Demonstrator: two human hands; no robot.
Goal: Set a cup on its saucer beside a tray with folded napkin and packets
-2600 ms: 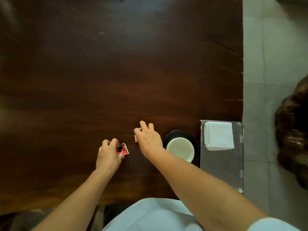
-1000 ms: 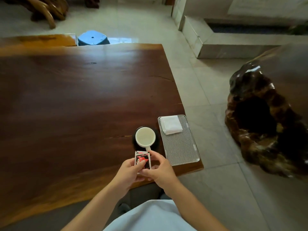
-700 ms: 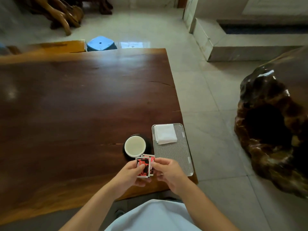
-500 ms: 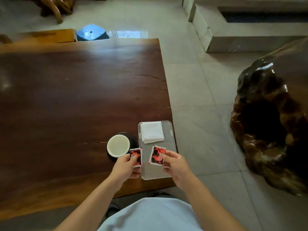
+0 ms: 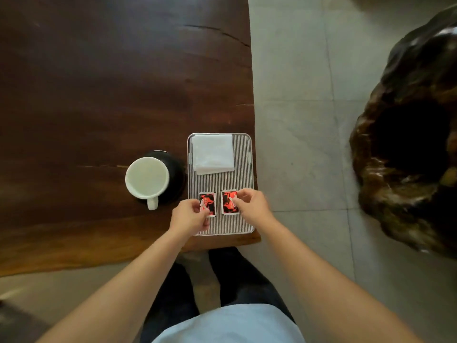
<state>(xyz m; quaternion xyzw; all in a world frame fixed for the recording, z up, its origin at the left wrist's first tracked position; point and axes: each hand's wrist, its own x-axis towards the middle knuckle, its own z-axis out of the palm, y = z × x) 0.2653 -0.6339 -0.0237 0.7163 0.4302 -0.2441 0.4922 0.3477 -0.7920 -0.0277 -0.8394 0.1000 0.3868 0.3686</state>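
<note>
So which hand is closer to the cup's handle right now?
Left. The left hand sits just right of the cup's handle, pinching the left packet. The right hand is farther right, on the right packet.

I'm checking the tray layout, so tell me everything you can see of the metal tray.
The rectangular silver metal tray has rounded corners and a ribbed floor. It lies flat at the dark wooden table's right edge, just right of the black saucer. A folded white napkin fills its far end; two red-black packets lie side by side nearer.

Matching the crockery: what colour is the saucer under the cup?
Black, a dark saucer under the white cup; the head view shows it.
</note>
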